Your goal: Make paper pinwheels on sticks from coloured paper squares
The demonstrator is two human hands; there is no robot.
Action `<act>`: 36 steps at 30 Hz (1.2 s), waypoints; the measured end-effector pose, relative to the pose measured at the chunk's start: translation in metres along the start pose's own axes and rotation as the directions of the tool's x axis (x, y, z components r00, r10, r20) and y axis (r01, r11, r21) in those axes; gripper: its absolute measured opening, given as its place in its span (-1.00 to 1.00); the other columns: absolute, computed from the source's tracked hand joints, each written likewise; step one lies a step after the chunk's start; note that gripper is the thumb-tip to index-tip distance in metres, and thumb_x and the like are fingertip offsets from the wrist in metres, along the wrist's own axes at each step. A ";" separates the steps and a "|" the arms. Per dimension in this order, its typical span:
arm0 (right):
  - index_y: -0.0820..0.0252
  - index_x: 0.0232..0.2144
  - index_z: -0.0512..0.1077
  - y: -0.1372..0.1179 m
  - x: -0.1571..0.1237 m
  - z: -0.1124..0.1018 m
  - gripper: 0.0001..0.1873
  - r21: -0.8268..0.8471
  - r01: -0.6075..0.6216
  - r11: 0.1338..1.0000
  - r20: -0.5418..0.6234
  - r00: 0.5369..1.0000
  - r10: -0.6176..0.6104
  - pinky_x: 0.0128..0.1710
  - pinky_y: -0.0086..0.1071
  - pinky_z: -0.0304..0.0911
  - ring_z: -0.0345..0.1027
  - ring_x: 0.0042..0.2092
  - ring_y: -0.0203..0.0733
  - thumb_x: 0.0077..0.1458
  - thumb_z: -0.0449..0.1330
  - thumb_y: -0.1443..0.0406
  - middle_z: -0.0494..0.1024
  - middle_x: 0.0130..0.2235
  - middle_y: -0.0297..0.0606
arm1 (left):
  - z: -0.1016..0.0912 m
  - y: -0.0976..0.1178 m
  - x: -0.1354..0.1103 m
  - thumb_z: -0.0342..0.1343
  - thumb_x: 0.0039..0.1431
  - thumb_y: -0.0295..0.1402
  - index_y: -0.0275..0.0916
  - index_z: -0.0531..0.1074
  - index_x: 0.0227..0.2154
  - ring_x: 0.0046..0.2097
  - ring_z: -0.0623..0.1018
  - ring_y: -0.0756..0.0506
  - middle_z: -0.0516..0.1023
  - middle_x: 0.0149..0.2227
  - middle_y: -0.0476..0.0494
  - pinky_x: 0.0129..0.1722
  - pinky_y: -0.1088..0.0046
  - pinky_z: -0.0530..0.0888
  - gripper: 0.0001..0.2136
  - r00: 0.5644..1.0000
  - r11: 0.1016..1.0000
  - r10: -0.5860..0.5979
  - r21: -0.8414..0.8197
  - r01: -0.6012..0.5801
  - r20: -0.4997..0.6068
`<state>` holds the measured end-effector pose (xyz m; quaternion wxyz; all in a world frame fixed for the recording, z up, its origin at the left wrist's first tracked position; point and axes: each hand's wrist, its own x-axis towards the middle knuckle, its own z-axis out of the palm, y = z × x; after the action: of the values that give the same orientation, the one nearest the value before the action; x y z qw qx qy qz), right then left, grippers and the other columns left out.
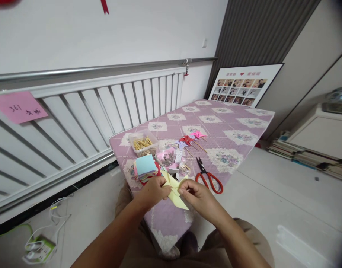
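Note:
A pale yellow sheet of paper (175,191), partly folded, is held over the near end of a low table with a purple floral cover (215,130). My left hand (154,191) pinches its left side and my right hand (197,195) pinches its right side. Just beyond the hands lies a stack of coloured paper squares (145,167) with a blue one on top. Red-handled scissors (208,176) lie to the right of my right hand.
A clear box of wooden sticks (143,144) stands behind the stack. Small paper pinwheels (191,138) on sticks lie mid-table. A white radiator (89,111) runs along the left wall. A photo board (242,87) leans at the far end. Books (299,154) are piled on the floor at right.

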<state>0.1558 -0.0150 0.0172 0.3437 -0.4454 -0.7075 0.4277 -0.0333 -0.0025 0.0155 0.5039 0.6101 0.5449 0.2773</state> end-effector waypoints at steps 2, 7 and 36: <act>0.18 -0.51 0.30 0.001 0.001 0.002 -0.78 -0.008 -0.014 1.000 -0.021 1.000 0.014 -0.48 -0.44 0.07 0.15 -0.46 -0.30 0.12 0.12 0.21 0.30 -0.49 -0.39 | 0.002 -0.003 0.001 0.02 -0.05 -0.39 -0.26 0.39 -0.51 -0.54 0.31 0.03 0.38 -0.57 0.03 -0.51 0.53 0.28 -0.92 1.000 1.000 0.021 -0.009 -0.021 -0.009; 0.17 -0.54 0.29 0.004 0.005 0.005 -0.77 -0.088 0.025 0.996 -0.069 0.997 -0.031 -0.44 -0.43 0.10 0.22 -0.42 -0.27 0.11 0.13 0.23 0.34 -0.47 -0.37 | 0.007 -0.010 0.004 0.03 -0.04 -0.37 -0.26 0.40 -0.49 -0.54 0.30 0.03 0.38 -0.56 0.03 -0.52 0.53 0.26 -0.90 0.999 0.999 0.029 -0.015 -0.030 -0.039; 0.11 0.03 0.25 0.012 0.013 0.029 -0.47 0.000 -0.104 0.995 -0.250 0.963 0.100 -0.38 -0.42 0.25 0.37 -0.39 -0.24 -0.05 0.17 0.34 0.48 -0.36 -0.40 | 0.016 -0.032 0.006 0.04 -0.01 -0.31 -0.24 0.32 -0.55 -0.54 0.32 0.03 0.41 -0.56 0.01 -0.50 0.52 0.28 -0.88 0.992 0.995 -0.018 -0.100 0.006 -0.122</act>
<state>0.1301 -0.0083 -0.0037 0.4045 -0.5338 -0.6376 0.3807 -0.0295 -0.0048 -0.0207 0.5008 0.5629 0.5641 0.3378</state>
